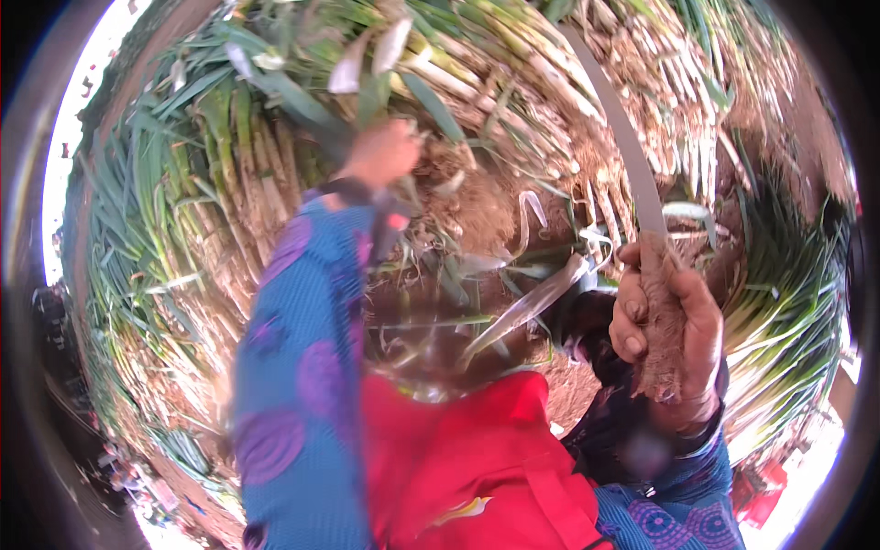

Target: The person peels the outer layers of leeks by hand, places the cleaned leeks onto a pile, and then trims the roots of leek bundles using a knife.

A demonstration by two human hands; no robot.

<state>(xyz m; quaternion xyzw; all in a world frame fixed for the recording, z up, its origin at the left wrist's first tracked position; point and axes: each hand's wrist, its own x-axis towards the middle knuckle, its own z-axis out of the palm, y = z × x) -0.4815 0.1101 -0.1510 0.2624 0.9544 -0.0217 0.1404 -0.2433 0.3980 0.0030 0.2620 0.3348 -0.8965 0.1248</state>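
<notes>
My right hand [669, 339] is wrapped round the brown, soil-coloured handle [662, 312] of a long knife. Its curved grey blade [628, 147] points up and away, over the heap of long green onions. Farther off on the left, my left hand [383, 151] is somewhat smeared by motion, with the fingers curled. Broad green leaves [371, 96] lie right beyond it, and pale roots and dry skins [454, 179] sit to its right. What its fingers grip cannot be made out. Bunched green onions [243, 165] lie to the left of this hand.
More green onions with white stems [678, 101] are heaped at the far right, and a green-leaved pile [788, 293] lies beside my right arm. Peeled leaves and scraps [527, 307] litter the brown ground between my arms. Red cloth [458, 449] covers my lap.
</notes>
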